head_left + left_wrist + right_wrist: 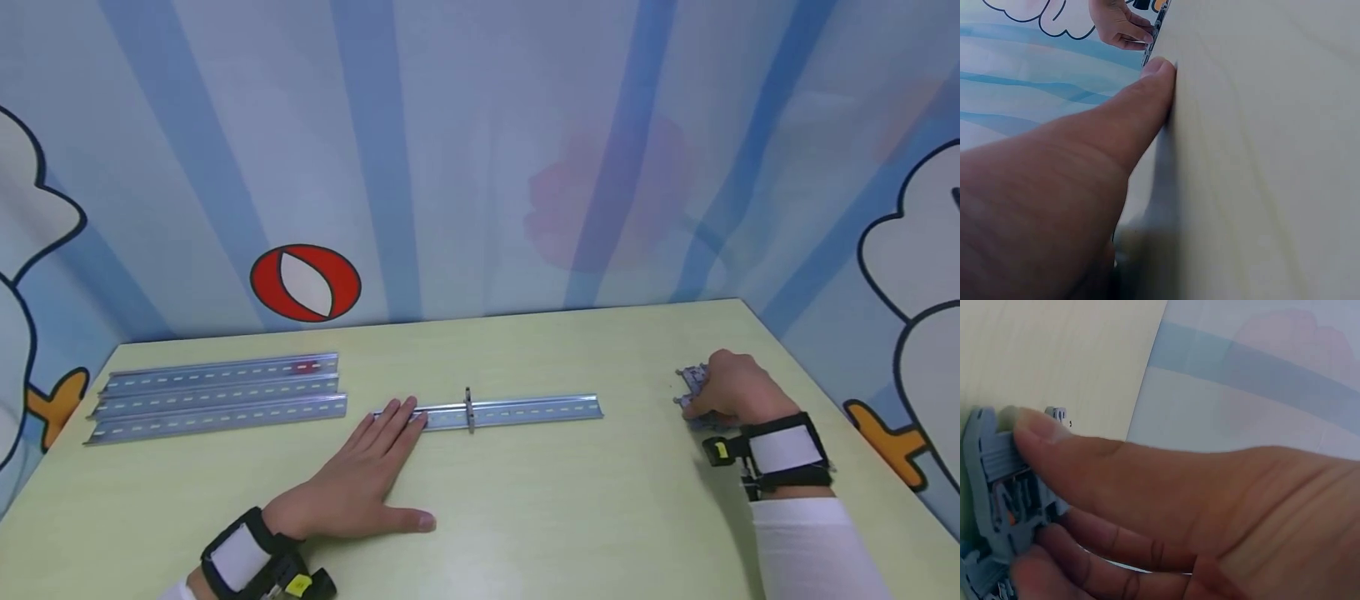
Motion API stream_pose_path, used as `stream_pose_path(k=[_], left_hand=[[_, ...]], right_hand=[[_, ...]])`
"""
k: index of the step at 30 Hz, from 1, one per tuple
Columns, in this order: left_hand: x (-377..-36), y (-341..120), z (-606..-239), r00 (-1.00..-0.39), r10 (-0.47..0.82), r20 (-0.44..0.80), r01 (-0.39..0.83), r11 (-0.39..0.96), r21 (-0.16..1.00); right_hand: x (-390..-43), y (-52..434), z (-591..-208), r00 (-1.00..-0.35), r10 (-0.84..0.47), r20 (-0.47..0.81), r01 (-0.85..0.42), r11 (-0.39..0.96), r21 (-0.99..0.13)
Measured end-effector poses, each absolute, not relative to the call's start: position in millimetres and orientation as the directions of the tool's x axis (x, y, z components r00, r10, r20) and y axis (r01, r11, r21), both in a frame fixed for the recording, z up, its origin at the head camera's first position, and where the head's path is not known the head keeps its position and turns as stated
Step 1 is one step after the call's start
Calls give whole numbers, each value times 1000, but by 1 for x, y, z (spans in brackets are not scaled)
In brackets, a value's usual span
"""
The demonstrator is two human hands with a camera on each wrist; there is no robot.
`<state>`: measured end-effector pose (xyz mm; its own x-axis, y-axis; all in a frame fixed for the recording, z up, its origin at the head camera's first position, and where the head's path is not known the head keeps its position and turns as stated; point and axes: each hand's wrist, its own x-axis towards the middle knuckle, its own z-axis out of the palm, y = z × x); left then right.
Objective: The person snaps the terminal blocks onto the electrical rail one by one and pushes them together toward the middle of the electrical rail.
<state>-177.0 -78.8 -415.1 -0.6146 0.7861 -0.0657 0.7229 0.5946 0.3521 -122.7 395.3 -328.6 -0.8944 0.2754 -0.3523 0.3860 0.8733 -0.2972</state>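
- Risk, right side: the right hand takes one grey terminal block from a small cluster of like blocks near the right edge of the desk. The neighbouring pieces lie touching it, so a lift at an angle could drag one along or knock it toward the edge.
- Risk, left side: the DIN rail lies loose on the desk, held only at its left end by the fingertips of the left hand. Pressure at one end alone may let the far end swing or the rail skid if a block is pushed on hard.
- Risk, alignment: one clip already stands on the rail near its middle; a block seated askew could jam rather than snap home.
- Grip, right: clenched around the terminal block, thumb on top and fingers curled beneath, as the right wrist view shows.
- Grip, left: released, fingers straight and spread, palm flat on the desk, fingertips touching the rail.
- Also present: three spare rails lying side by side at the far left of the desk, well apart from both hands.
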Motion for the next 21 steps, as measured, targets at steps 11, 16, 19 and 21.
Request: stream_pose_path(k=[11,16,19,21], left_hand=[[-175,-80,-417,-621,780,-74,711,600,366],[-175,-79,-416,-622,778,-85,707,605,365],[-175,-79,-414,-619,782,-79,711,600,366],[-176,-79,-413,-616,784,-74,715,596,367]], right_hand=[[-124,389,-328,-903,275,-330,369,890,-268],[-123,387,-326,-927,236,-291,324,895,-307],[-122,386,-324,-946,209,-247,285,899,-333],[-121,384,-322,-955,201,-218,267,902,-338]])
